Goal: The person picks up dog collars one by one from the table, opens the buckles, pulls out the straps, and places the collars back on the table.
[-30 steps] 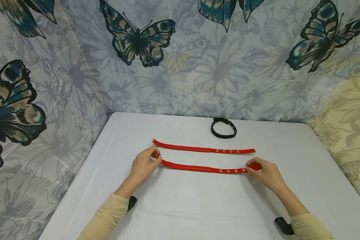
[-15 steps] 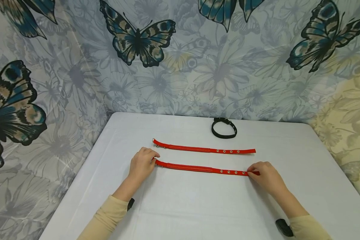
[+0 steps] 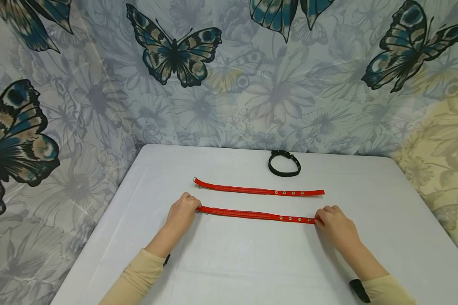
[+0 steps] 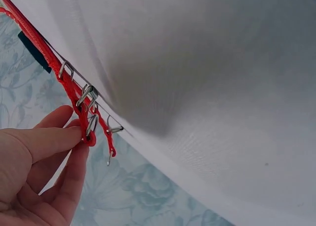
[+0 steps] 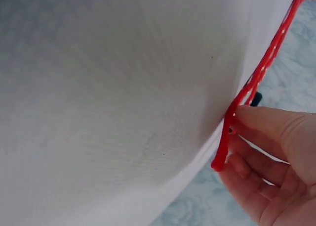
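In the head view a red collar (image 3: pixel 242 214) lies stretched from left to right across the white table, with a row of metal eyelets toward its right end. My left hand (image 3: pixel 183 212) pinches its left end; the left wrist view shows thumb and fingers on the strap beside the metal buckle (image 4: pixel 91 124). At the other end, my right hand (image 3: pixel 337 228) holds the strap just past the eyelets, covering the tip in the head view. The right wrist view shows that red tip (image 5: pixel 218 161) between thumb and fingers. A second red collar (image 3: pixel 242 189) lies parallel behind it.
A black collar (image 3: pixel 285 173), fastened into a loop, lies near the back edge of the white table (image 3: pixel 252 267). Behind the table hangs a cloth (image 3: pixel 278 93) printed with flowers and butterflies. Dark wrist devices sit under both sleeves.
The held collar's left end has shifted slightly left and its right end has come slightly nearer. My right hand has turned over the strap's tip, which showed beyond the fingers before.
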